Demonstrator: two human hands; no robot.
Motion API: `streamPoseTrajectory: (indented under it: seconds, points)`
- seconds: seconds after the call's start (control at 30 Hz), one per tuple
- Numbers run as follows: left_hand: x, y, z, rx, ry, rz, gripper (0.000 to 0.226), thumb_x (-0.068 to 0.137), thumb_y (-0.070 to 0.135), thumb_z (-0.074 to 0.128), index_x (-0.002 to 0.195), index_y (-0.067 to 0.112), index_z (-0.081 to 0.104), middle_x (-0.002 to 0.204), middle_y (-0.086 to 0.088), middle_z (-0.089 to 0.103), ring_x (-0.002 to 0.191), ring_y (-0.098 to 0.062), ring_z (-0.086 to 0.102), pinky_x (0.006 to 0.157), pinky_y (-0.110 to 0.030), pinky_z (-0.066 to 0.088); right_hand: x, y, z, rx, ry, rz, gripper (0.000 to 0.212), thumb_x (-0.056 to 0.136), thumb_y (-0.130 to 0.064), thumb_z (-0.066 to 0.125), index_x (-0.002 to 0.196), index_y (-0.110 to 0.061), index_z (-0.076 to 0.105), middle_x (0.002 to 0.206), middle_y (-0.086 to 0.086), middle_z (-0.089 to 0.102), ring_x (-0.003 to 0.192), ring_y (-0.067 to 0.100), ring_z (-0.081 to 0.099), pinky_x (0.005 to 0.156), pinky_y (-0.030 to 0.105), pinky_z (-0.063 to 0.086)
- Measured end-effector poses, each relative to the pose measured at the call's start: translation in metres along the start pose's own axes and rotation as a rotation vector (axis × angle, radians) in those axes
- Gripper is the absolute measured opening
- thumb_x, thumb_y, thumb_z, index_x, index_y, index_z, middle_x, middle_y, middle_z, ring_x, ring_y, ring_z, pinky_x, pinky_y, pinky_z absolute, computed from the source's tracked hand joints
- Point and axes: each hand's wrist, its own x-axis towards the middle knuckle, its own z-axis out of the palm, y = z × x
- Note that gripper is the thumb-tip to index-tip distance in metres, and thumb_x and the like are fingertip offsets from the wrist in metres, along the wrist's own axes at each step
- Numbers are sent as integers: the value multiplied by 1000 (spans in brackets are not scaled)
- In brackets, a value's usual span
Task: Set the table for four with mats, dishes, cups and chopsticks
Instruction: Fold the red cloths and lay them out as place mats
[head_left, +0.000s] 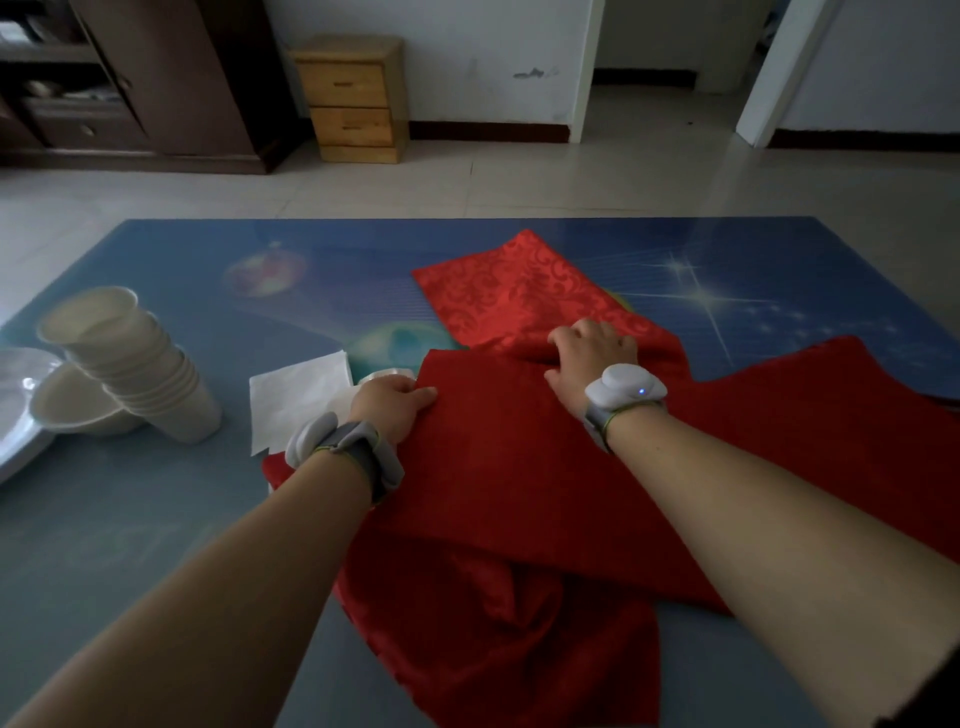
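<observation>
1. Head view: the crumpled red cloth (483, 649) lies nearest on the blue table (130, 545).
2. The flat red mat (509, 467) looks soft and limp; best taken by its edges.
3. The left hand (392, 408) grips its left edge; the right hand (592, 358) curls over its far edge.
4. The patterned mat (519, 291) lies beyond; the paper cups (135, 358) stand far left.

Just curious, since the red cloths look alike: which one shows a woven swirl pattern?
The far mat, lying beyond the right hand toward the table's far edge. The nearer mat that both hands rest on looks plain and darker.
</observation>
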Motion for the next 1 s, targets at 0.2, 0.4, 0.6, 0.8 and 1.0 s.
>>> streamPoseTrajectory:
  seconds: [0.2, 0.4, 0.6, 0.8, 1.0]
  points:
    - [-20, 32, 7, -74, -20, 157, 20, 89, 18, 60, 68, 18, 60, 69, -2, 61, 61, -15, 58, 73, -30, 51, -28, -40, -22, 705, -346, 135, 52, 88, -60, 44, 96, -14, 66, 103, 12, 69, 99, 29, 64, 92, 36, 49]
    - [-58, 80, 25, 120, -241, 359, 17, 85, 3, 53, 96, -2, 66, 88, -13, 68, 74, -26, 62, 75, -36, 52, -42, -35, -61, 1354, -342, 311, 38, 91, -31, 57, 112, 0, 65, 112, 12, 66, 91, 21, 63, 91, 30, 50]
    - [-99, 122, 61, -132, -348, 347, 20, 93, 1, 46, 101, 3, 64, 78, -2, 58, 67, -7, 51, 63, -16, 38, -60, 39, -96, 1304, -206, 453, 21, 84, -10, 53, 64, -16, 52, 68, 5, 53, 70, 24, 55, 77, 40, 51]
    - [-112, 133, 97, -275, -262, 229, 29, 95, 1, 36, 73, 13, 50, 55, -3, 61, 31, 0, 53, 35, -9, 38, -82, 143, -105, 1365, -53, 603, 10, 75, -14, 61, 66, -12, 58, 69, 8, 56, 67, 25, 55, 84, 48, 50]
    - [-110, 97, 155, 121, -330, 124, 21, 88, 9, 54, 68, 12, 57, 79, -16, 58, 80, -26, 57, 70, -32, 45, -101, 227, -69, 1046, -54, 690, 43, 84, -28, 64, 117, 0, 62, 115, 18, 64, 112, 32, 60, 104, 46, 43]
